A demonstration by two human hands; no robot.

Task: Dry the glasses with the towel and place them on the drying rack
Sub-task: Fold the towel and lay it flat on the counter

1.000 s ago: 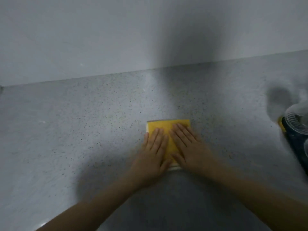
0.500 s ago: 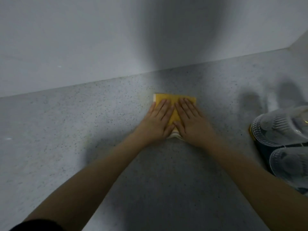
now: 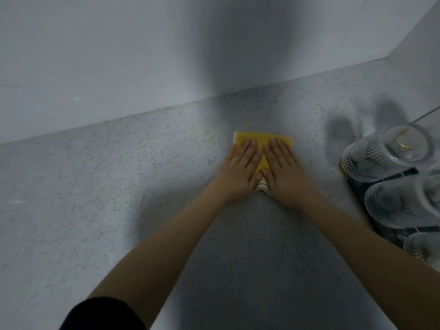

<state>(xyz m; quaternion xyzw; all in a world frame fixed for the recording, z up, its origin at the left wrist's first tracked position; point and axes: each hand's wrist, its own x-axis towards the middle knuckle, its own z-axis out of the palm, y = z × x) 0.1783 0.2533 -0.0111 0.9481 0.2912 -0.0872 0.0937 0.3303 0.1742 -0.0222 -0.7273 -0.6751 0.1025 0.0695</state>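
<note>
Left hand [image 3: 241, 169] and right hand [image 3: 284, 170] lie flat side by side, fingers straight and together, palms pressing down on the folded yellow towel [image 3: 263, 141] — holding nothing, only resting on it. Towel sits on the speckled worktop [image 3: 119, 186] just above frame centre; its far edge shows at 12 o'clock past the fingertips, a pale striped edge peeks out at 6 between the wrists. Glasses [image 3: 390, 153] stand inverted at 3 o'clock, well apart from the hands, on a dark drying rack [image 3: 357, 186] — at least three, the lower ones cut by the frame edge. Risk, by judgement: the right forearm runs near the closest glasses; a careless sweep toward 3 could tip one. Dim light hides whether any are wet.
</note>
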